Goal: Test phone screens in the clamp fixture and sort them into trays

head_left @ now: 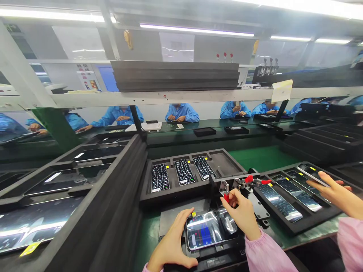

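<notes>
A phone (202,228) with a lit screen lies in a black fixture (231,243) in front of me, and a yellow sticker stands at its upper edge. My left hand (172,243) is open beside the phone's left end, thumb and fingers spread; whether it touches the phone I cannot tell. My right hand (241,211) pinches the red-tipped handle of a toggle clamp (226,197) at the back of the fixture, above the phone's right end. Another toggle clamp with a red handle (266,182) belongs to the neighbouring fixture (258,206) on the right.
Behind the fixture sits a foam tray (227,164) with several lit phones. To the right, a co-worker's hand (336,190) holds a phone (313,173) over another phone tray (283,223). Stacked phone trays (113,211) rise on the left. People in blue (181,113) sit opposite.
</notes>
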`<state>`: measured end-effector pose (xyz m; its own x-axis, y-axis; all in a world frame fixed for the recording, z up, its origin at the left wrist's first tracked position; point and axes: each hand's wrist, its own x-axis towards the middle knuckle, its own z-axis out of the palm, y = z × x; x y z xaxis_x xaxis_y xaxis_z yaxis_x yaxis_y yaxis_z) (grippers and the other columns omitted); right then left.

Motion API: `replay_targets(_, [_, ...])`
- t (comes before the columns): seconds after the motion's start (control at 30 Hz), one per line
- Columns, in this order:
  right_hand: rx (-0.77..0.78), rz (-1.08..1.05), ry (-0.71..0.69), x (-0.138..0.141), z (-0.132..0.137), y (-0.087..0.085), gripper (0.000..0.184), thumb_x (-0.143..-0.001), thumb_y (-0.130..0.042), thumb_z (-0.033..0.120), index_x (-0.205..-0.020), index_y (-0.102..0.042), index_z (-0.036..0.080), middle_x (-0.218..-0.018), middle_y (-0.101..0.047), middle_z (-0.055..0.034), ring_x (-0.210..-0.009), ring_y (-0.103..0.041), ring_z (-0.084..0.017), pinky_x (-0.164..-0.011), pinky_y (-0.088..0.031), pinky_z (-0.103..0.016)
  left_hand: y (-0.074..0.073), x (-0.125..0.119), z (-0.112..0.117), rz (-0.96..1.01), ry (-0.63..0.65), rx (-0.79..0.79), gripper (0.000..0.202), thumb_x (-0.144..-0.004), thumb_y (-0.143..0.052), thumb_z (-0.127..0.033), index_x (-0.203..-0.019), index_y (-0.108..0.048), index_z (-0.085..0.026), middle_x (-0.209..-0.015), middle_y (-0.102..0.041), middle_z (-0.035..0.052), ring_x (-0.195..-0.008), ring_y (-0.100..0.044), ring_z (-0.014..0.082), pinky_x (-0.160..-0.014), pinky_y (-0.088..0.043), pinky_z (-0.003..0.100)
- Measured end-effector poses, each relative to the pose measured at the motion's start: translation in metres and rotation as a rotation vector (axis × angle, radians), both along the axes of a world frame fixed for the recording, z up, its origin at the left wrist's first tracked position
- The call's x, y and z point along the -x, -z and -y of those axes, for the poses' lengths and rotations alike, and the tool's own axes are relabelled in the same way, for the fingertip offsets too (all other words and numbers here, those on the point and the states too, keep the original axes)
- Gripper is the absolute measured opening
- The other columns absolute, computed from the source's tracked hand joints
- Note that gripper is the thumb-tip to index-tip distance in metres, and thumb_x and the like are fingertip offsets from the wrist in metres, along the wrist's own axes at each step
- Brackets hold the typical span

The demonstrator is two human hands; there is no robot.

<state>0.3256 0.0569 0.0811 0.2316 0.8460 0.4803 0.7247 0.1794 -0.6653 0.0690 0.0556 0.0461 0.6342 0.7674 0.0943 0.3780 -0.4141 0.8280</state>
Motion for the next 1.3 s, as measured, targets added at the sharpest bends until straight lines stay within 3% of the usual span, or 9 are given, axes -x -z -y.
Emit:
replay_targets(0.37, [-0.013, -0.092, -0.019, 0.003, 0.002, -0.004, 0.029, -0.074, -0.059, 0.037, -0.066, -0.035, 0.022, -0.052, -0.040, 0.0080, -0.044, -0.039, -0.007, -0.047, -0.037, -0.019, -0.002, 0.000, 0.000, -0.022, -0.015, -0.024, 0.109, -0.042, -0.077, -0.019, -0.135, -0.021, -0.028, -0.139, -0.028, 0.0043, -0.126, -0.029, 0.0289, -0.107, -0.023, 0.040])
replay_targets(0.5, [-0.248, -0.231, 0.042, 0.001, 0.011, -0.012, 0.031, -0.074, -0.060, 0.032, -0.064, -0.032, 0.022, -0.050, -0.034, 0.0089, -0.042, -0.034, -0.005, -0.044, -0.034, -0.019, 0.002, 0.002, -0.001, -0.079, -0.018, -0.070, 0.108, -0.041, -0.078, -0.024, -0.134, -0.024, -0.030, -0.139, -0.030, 0.0043, -0.126, -0.031, 0.0300, -0.107, -0.024, 0.041])
replay_targets(0.67, [-0.581, -0.205, 0.224, -0.014, 0.013, -0.044, 0.016, -0.073, -0.061, 0.026, -0.078, -0.048, 0.020, -0.062, -0.046, 0.0040, -0.051, -0.044, -0.008, -0.054, -0.041, -0.024, 0.002, -0.007, -0.002, -0.142, -0.015, -0.135, 0.106, -0.043, -0.078, -0.029, -0.135, -0.024, -0.030, -0.141, -0.030, 0.0047, -0.128, -0.028, 0.0309, -0.108, -0.022, 0.044])
replay_targets(0.8, [-0.466, 0.028, 0.161, -0.027, 0.003, -0.072, 0.023, -0.078, -0.056, 0.027, -0.099, -0.055, 0.020, -0.084, -0.056, -0.0026, -0.058, -0.048, -0.009, -0.063, -0.045, -0.027, -0.007, -0.028, -0.003, -0.198, 0.038, -0.153, 0.104, -0.047, -0.077, -0.043, -0.136, -0.025, -0.029, -0.141, -0.031, 0.0057, -0.128, -0.027, 0.0330, -0.109, -0.009, 0.052])
replay_targets(0.93, [-0.396, 0.139, 0.087, -0.031, 0.004, -0.081, 0.018, -0.081, -0.050, 0.028, -0.096, -0.058, 0.021, -0.096, -0.058, -0.0043, -0.058, -0.048, -0.009, -0.062, -0.045, -0.027, -0.015, -0.043, -0.004, -0.212, 0.061, -0.151, 0.103, -0.048, -0.076, -0.045, -0.136, -0.026, -0.029, -0.141, -0.030, 0.0074, -0.128, -0.027, 0.0342, -0.107, -0.009, 0.056])
replay_targets(1.03, [-0.425, 0.142, 0.139, -0.031, 0.018, -0.068, 0.018, -0.080, -0.054, 0.028, -0.096, -0.056, 0.020, -0.084, -0.060, -0.0026, -0.058, -0.049, -0.010, -0.065, -0.045, -0.028, -0.014, -0.043, -0.003, -0.193, 0.054, -0.148, 0.100, -0.049, -0.077, -0.040, -0.135, -0.027, -0.029, -0.143, -0.026, 0.0063, -0.129, -0.025, 0.0319, -0.107, -0.020, 0.048])
replay_targets(1.13, [-0.470, 0.143, 0.283, -0.030, 0.037, -0.037, 0.019, -0.078, -0.058, 0.025, -0.096, -0.054, 0.021, -0.074, -0.061, -0.0004, -0.049, -0.044, -0.009, -0.061, -0.044, -0.027, -0.012, -0.038, -0.001, -0.182, 0.040, -0.105, 0.097, -0.050, -0.077, -0.040, -0.133, -0.028, -0.029, -0.147, -0.019, 0.0052, -0.131, -0.022, 0.0284, -0.107, -0.025, 0.041])
replay_targets(1.23, [-0.385, 0.196, 0.278, -0.030, 0.046, 0.001, 0.024, -0.080, -0.056, 0.027, -0.102, -0.052, 0.021, -0.089, -0.066, -0.0046, -0.048, -0.046, -0.009, -0.060, -0.044, -0.029, -0.012, -0.034, 0.001, -0.180, 0.034, -0.059, 0.092, -0.050, -0.078, -0.035, -0.129, -0.031, -0.029, -0.148, -0.015, 0.0043, -0.132, -0.022, 0.0258, -0.106, -0.028, 0.036])
replay_targets(1.3, [-0.265, 0.207, 0.201, -0.032, 0.047, 0.017, 0.032, -0.082, -0.053, 0.031, -0.112, -0.047, 0.020, -0.097, -0.066, -0.0067, -0.060, -0.055, -0.014, -0.068, -0.045, -0.032, -0.013, -0.034, 0.001, -0.188, 0.030, -0.036, 0.086, -0.050, -0.078, -0.033, -0.125, -0.035, -0.030, -0.148, -0.013, 0.0027, -0.132, -0.023, 0.0252, -0.104, -0.030, 0.035])
